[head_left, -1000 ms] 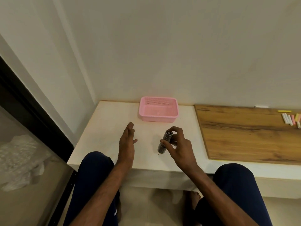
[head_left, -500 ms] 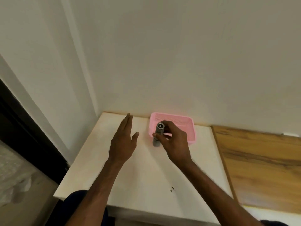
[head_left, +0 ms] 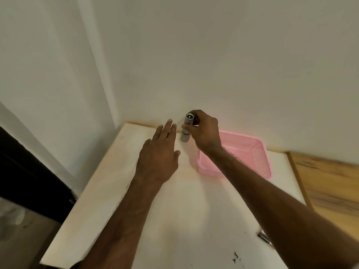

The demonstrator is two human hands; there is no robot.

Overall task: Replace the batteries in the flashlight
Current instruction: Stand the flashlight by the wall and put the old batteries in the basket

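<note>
My right hand (head_left: 204, 133) grips a small grey flashlight (head_left: 186, 129) near its upper end and holds it roughly upright above the far left part of the white table (head_left: 174, 210). The flashlight's round end faces me. My left hand (head_left: 159, 154) hovers flat just left of the flashlight with fingers spread and holds nothing. A small dark metal piece (head_left: 263, 237) lies on the table beside my right forearm; I cannot tell what it is.
A pink perforated basket (head_left: 260, 158) stands on the table behind my right forearm, against the wall. A wooden board (head_left: 330, 183) lies to the right. White walls meet in a corner behind the table. The table's left edge drops off to a dark frame.
Both hands have reached farther forward, and the flashlight has gone from near the table's front to above its far left corner area. The view has tilted up toward the wall.
</note>
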